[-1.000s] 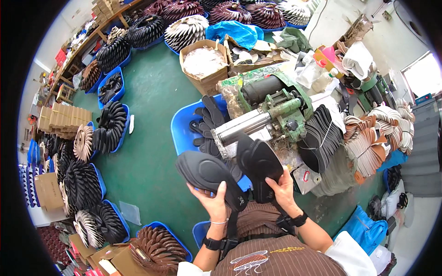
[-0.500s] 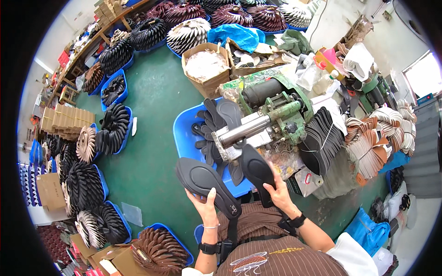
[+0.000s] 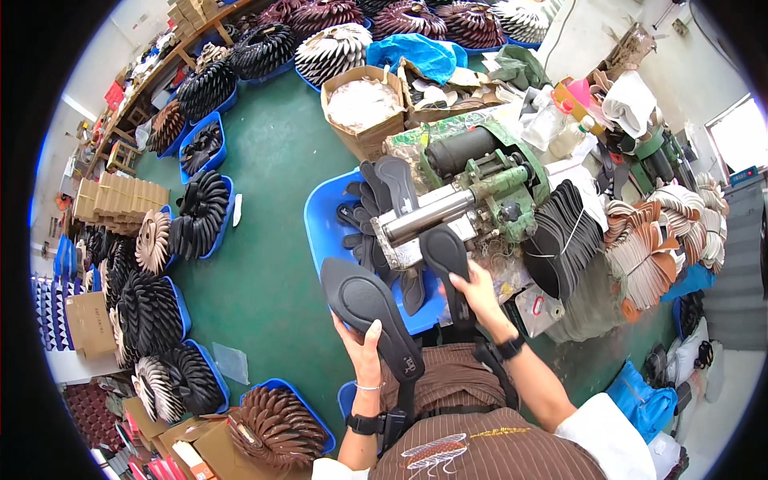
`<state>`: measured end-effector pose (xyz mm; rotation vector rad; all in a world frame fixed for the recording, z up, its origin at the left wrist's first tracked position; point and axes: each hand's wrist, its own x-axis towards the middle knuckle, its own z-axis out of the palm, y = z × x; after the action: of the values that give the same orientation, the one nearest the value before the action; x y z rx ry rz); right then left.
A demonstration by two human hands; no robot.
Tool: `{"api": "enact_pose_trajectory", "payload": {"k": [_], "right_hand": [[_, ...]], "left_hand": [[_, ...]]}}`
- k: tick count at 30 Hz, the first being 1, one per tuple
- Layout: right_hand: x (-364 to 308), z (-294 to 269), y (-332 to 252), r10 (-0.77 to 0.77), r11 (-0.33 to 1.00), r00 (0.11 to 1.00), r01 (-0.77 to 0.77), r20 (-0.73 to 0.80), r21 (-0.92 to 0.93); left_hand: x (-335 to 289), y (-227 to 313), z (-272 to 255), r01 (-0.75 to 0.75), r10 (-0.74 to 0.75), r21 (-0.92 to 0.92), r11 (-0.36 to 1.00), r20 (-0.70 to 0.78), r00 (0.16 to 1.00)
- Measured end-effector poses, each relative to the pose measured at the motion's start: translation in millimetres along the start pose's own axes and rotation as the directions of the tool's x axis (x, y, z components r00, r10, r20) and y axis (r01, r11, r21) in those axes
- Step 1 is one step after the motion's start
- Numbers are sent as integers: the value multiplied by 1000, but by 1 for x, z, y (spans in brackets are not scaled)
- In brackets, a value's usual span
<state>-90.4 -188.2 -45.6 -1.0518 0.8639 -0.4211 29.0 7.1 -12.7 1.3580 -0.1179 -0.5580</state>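
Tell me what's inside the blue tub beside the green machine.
Black insoles lie piled in the blue tub. The bottom under them is hidden, and the green machine covers part of the tub.

Black insole [image 3: 366, 304], raised oval, broad end toward eleven o'clock, pale marking near five; second black insole [image 3: 445, 253] apart, at two o'clock from it.

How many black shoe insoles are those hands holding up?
2 that I can see: one black insole in the left hand, another insole in the right hand. More could be hidden underneath either one.
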Motion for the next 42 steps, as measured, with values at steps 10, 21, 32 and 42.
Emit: {"api": "enact_pose_trajectory", "payload": {"k": [10,21,32,42], "right_hand": [[-58,68,-44,-240,753,939,340,247,-563],[-50,58,-37,-148,977,977,169,156,-134],[-59,8,-30,-209,973,978,207,10,106],[-2,5,-19,-208,977,970,212,126,-18]], "left_hand": [[-2,-12,20,-30,36,-128,991,46,998],[-9,6,40,-24,22,-71,997,-32,999],[11,7,17,-138,133,-9,990,-225,965],[22,11,-8,24,-40,-177,984,-85,996]]}}
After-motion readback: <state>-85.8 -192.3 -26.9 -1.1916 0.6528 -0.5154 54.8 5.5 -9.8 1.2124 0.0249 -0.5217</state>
